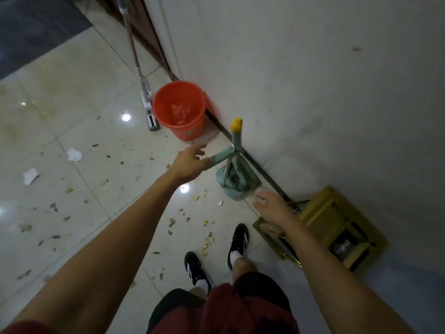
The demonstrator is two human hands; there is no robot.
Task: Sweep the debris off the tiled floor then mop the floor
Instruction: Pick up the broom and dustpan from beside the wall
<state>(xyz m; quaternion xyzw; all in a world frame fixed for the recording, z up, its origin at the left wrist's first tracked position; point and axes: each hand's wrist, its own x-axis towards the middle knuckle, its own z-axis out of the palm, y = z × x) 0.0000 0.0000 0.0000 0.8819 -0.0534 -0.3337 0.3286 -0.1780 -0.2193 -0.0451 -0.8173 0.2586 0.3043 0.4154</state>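
Note:
A teal dustpan (pixel 240 183) stands upright against the wall, with a broom handle tipped in yellow (pixel 236 131) beside it. A second teal handle (pixel 222 156) leans out toward me. My left hand (pixel 190 162) reaches out with fingers spread, its fingertips at the end of that teal handle. My right hand (pixel 274 208) hovers open just right of the dustpan, touching nothing. Debris (pixel 207 239) and scraps of paper (pixel 74 154) lie scattered over the pale tiled floor (pixel 79 97). A mop (pixel 147 97) leans against the wall farther back.
An orange bucket (pixel 179 109) sits by the wall between the mop and the dustpan. A yellow wooden stool (pixel 334 222) stands at the wall to my right. My feet in black shoes (pixel 238 239) are on the tiles among the debris.

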